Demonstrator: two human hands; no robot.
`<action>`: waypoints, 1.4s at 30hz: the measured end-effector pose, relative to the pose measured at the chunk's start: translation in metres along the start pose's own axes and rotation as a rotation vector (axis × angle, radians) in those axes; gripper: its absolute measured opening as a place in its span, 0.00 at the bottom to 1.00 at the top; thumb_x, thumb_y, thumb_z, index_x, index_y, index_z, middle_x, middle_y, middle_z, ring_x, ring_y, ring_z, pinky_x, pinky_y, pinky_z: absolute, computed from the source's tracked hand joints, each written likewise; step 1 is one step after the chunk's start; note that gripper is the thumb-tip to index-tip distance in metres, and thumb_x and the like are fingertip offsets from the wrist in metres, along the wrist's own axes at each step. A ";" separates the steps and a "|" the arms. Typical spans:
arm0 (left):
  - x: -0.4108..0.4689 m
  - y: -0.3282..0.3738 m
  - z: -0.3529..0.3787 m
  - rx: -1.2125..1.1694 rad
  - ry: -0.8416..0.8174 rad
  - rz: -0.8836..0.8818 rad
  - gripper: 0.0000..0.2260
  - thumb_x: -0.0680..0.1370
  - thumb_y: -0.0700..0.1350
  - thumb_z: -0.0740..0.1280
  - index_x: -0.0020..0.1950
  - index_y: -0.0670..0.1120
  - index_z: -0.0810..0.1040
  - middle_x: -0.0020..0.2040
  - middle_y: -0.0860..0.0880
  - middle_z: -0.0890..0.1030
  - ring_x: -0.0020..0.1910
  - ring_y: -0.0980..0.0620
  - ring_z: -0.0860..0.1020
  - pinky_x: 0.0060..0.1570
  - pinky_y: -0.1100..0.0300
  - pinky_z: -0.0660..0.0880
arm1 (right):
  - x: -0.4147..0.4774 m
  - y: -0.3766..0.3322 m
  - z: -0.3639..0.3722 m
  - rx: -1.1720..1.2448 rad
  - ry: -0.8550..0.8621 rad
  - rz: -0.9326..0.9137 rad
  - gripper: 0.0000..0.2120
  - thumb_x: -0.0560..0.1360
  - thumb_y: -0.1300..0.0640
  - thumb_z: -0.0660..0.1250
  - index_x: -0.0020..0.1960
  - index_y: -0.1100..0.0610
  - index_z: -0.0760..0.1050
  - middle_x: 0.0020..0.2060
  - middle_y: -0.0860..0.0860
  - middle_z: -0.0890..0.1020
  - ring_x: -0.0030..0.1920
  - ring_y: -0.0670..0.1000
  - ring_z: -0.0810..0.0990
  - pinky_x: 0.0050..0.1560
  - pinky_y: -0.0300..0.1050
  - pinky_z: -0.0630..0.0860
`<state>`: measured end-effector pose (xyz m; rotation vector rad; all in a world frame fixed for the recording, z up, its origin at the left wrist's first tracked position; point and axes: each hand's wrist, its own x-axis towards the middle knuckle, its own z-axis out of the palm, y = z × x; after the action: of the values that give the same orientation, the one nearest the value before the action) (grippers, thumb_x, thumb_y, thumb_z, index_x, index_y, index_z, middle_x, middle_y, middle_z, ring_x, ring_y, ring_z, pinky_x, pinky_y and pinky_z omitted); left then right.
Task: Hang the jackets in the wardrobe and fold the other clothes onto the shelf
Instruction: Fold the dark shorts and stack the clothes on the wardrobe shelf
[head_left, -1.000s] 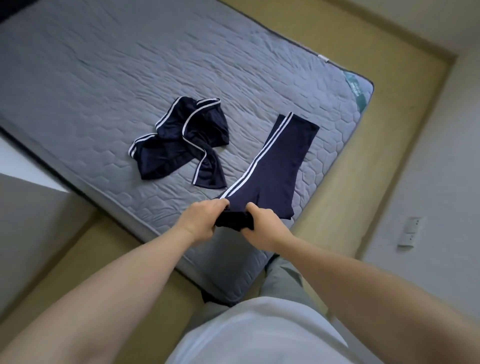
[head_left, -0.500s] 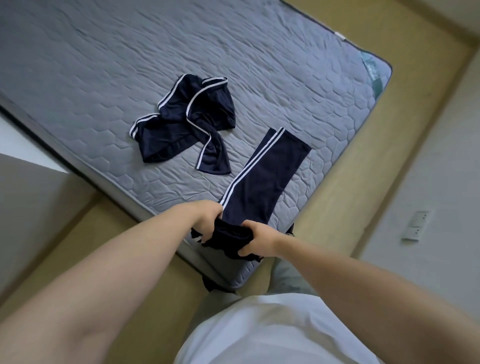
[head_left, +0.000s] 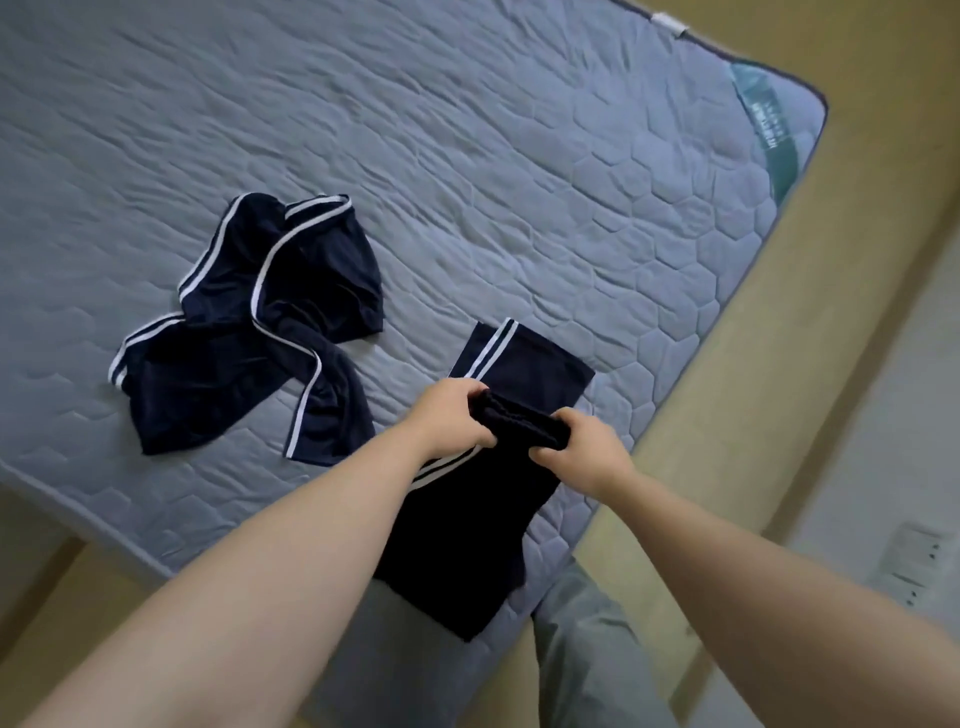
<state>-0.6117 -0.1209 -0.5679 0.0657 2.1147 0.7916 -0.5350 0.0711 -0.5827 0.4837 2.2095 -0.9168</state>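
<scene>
Dark navy trousers (head_left: 467, 530) with white side stripes lie lengthwise near the corner of the grey quilted mattress (head_left: 467, 156). My left hand (head_left: 449, 415) and my right hand (head_left: 584, 449) both grip the trousers' bunched waistband, held up over the middle of the garment so the cloth doubles over. The far leg end (head_left: 524, 358) lies flat beyond my hands. A second navy garment (head_left: 249, 332) with white stripes lies crumpled to the left on the mattress.
The mattress sits on a light wooden floor (head_left: 727, 364), its edge right in front of my legs. A pale wall with a white socket (head_left: 919, 561) runs along the right. A green label (head_left: 769, 130) marks the mattress's far corner.
My hands lifted the waistband from the near mattress edge and carried it forward over the trousers, folding them. The view also moved closer to the bed.
</scene>
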 end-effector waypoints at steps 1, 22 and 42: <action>0.029 0.003 0.007 0.003 0.013 0.016 0.19 0.65 0.39 0.78 0.55 0.47 0.83 0.49 0.50 0.85 0.51 0.49 0.82 0.54 0.59 0.77 | 0.028 0.010 -0.005 -0.025 0.006 0.002 0.14 0.72 0.49 0.72 0.55 0.50 0.74 0.45 0.48 0.80 0.44 0.50 0.80 0.40 0.45 0.76; 0.215 -0.046 0.052 0.110 0.121 -0.032 0.25 0.75 0.48 0.74 0.70 0.45 0.75 0.63 0.44 0.72 0.63 0.48 0.73 0.64 0.62 0.66 | 0.197 0.063 0.029 -0.444 0.335 -0.184 0.13 0.74 0.47 0.65 0.52 0.54 0.76 0.52 0.50 0.77 0.55 0.56 0.75 0.60 0.54 0.64; 0.275 -0.021 0.006 0.900 -0.285 0.073 0.40 0.65 0.61 0.79 0.73 0.52 0.68 0.64 0.47 0.73 0.65 0.44 0.69 0.65 0.51 0.70 | 0.274 0.038 0.008 -0.289 -0.229 0.066 0.20 0.67 0.46 0.70 0.52 0.55 0.69 0.51 0.51 0.77 0.50 0.54 0.77 0.42 0.47 0.73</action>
<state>-0.7765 -0.0482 -0.7768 0.6893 2.0331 -0.1796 -0.7004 0.1116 -0.8012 0.2969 2.0588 -0.5737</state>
